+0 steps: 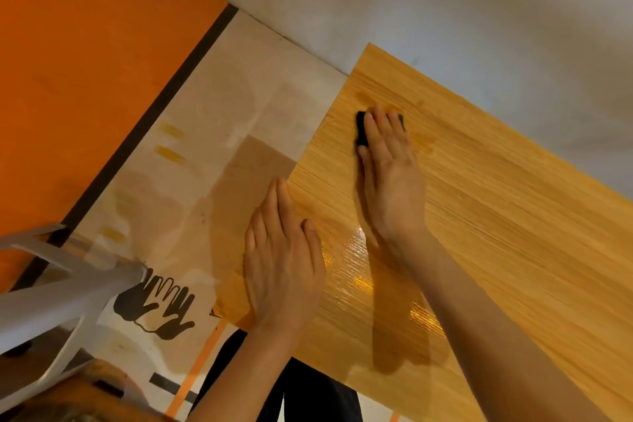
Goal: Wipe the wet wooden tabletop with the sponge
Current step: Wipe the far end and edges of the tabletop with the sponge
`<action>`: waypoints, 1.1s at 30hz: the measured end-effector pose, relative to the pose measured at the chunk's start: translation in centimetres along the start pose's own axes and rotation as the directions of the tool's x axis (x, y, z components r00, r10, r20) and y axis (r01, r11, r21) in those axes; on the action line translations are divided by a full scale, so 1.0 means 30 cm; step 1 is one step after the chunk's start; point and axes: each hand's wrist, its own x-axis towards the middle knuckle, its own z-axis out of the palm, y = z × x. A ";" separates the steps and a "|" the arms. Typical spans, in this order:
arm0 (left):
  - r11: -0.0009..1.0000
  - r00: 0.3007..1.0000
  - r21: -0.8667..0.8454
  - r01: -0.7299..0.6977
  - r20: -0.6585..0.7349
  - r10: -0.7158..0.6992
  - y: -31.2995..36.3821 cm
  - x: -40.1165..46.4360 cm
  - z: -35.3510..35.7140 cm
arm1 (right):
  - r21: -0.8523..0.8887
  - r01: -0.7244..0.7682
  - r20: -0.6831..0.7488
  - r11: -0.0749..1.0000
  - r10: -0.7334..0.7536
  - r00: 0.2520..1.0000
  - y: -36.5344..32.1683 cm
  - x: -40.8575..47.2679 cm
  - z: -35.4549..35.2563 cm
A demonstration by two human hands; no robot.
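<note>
Right hand [390, 178] flat, fingers straight, pressing the dark sponge [362, 132] onto the bench [513, 216] near its far corner, left hand [282, 264] open on the near edge; probably soft and light, best kept under flat fingers, careful on glossy wet patches.

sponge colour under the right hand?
Black or very dark; the sponge shows past the fingers of the right hand in the head view.
</note>
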 end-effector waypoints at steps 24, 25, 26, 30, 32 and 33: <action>1.000 0.999 -0.001 -0.026 -0.041 0.026 0.006 0.002 0.004 | -0.018 0.019 0.033 1.000 -0.018 0.999 0.160 -0.273 -0.049; 1.000 0.999 -0.009 -0.026 -0.046 0.026 0.006 0.001 0.006 | 0.003 -0.121 -0.027 0.993 0.121 0.992 0.207 -0.275 -0.077; 1.000 0.998 -0.013 -0.024 -0.050 0.024 0.005 -0.001 0.008 | 0.035 -0.248 -0.080 0.968 0.250 0.965 0.236 -0.279 -0.096; 1.000 0.999 -0.008 0.003 -0.037 -0.003 0.009 0.001 0.004 | 0.076 -0.349 -0.128 0.934 0.356 0.925 0.131 -0.174 -0.038; 0.998 0.999 -0.035 0.044 0.003 -0.044 0.017 0.007 -0.005 | 0.066 -0.210 -0.063 0.976 0.214 0.975 0.023 -0.083 0.012; 0.997 0.998 -0.053 0.064 0.026 -0.062 0.022 0.010 -0.010 | 0.065 -0.119 -0.027 0.991 0.121 0.992 -0.008 -0.054 0.021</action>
